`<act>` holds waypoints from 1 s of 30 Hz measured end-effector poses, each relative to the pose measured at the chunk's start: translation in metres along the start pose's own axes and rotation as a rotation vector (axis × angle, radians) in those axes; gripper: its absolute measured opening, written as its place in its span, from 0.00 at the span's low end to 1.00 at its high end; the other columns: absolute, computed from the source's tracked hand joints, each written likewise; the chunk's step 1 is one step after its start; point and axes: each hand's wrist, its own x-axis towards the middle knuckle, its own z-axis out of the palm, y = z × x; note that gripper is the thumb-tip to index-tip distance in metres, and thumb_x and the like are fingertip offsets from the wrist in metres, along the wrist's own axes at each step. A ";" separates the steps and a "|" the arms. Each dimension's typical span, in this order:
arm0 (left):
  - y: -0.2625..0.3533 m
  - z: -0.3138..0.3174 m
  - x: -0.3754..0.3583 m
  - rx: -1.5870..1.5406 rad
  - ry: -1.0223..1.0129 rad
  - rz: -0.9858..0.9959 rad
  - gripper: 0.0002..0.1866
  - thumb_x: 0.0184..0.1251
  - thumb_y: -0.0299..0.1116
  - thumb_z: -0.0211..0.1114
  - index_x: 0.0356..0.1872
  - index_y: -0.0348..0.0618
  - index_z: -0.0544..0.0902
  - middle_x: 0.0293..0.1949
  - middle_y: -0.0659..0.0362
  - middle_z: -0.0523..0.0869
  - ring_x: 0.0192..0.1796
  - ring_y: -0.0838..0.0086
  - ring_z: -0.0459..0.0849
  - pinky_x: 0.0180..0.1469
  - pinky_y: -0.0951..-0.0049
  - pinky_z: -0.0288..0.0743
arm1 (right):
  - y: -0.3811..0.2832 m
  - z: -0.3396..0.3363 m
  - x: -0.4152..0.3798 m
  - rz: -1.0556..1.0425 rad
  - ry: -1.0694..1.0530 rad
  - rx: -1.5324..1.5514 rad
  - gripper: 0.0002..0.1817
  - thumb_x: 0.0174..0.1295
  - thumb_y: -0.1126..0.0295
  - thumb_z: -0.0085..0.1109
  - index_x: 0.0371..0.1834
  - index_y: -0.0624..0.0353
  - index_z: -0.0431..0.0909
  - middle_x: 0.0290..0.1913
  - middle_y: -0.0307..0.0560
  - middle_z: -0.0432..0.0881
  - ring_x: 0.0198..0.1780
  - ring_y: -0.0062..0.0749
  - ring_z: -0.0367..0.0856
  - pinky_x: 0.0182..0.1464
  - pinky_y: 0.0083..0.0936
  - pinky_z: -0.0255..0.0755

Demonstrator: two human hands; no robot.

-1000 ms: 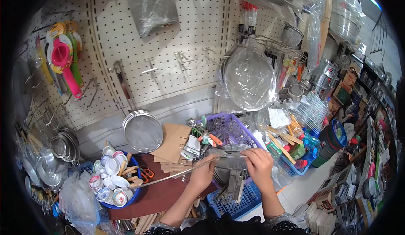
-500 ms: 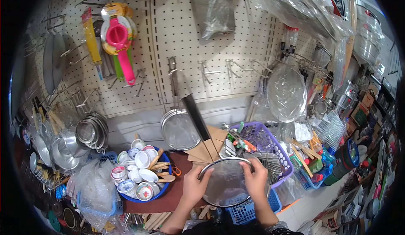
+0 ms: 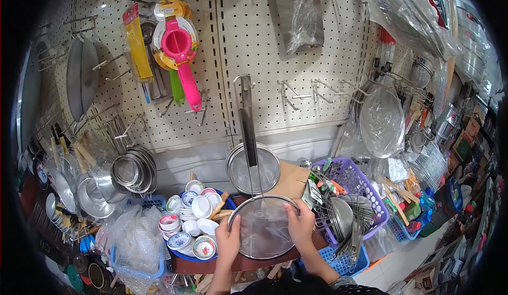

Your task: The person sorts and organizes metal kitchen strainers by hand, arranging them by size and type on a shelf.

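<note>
Both my hands hold a round fine-mesh strainer (image 3: 263, 237) by its metal rim. My left hand (image 3: 227, 241) grips the left edge, thumb laid on the rim. On the opposite edge, my right hand (image 3: 301, 225) is closed the same way. The strainer's black handle (image 3: 246, 131) points away from me and up, joined to the rim by thin wire rods. Directly behind it, similar hanging strainers (image 3: 270, 169) are suspended from a pegboard hook, partly covered by the handle.
A blue basin (image 3: 182, 253) of small bowls and wooden-handled tools stands left of the strainer. To the right is a purple basket (image 3: 377, 195) of metal utensils, with brown cardboard (image 3: 291, 181) beside it. A pegboard (image 3: 296, 110) with protruding hooks rises behind.
The strainer's handle has swung from leaning left to nearly upright, now lining up with the hanging strainers. My view has shifted left, and both hands keep hold of the rim.
</note>
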 end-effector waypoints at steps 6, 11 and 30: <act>-0.005 -0.007 0.041 0.080 -0.001 0.035 0.16 0.75 0.31 0.63 0.53 0.26 0.82 0.34 0.54 0.90 0.35 0.79 0.84 0.41 0.76 0.77 | 0.027 0.037 0.014 0.106 -0.028 0.100 0.12 0.68 0.64 0.64 0.42 0.63 0.83 0.31 0.47 0.85 0.33 0.26 0.80 0.40 0.26 0.73; -0.003 0.002 0.060 0.159 -0.049 -0.060 0.15 0.76 0.34 0.64 0.46 0.28 0.84 0.30 0.54 0.90 0.34 0.78 0.85 0.39 0.75 0.77 | 0.040 0.048 0.032 0.106 -0.006 0.062 0.13 0.69 0.62 0.63 0.42 0.63 0.84 0.31 0.47 0.86 0.32 0.29 0.82 0.40 0.27 0.74; -0.096 0.050 0.132 0.042 0.210 -0.011 0.15 0.68 0.37 0.72 0.33 0.33 0.82 0.23 0.61 0.80 0.27 0.81 0.74 0.32 0.77 0.69 | 0.103 0.101 0.090 0.025 0.139 -0.014 0.12 0.65 0.65 0.67 0.43 0.64 0.84 0.32 0.49 0.86 0.33 0.34 0.83 0.40 0.29 0.75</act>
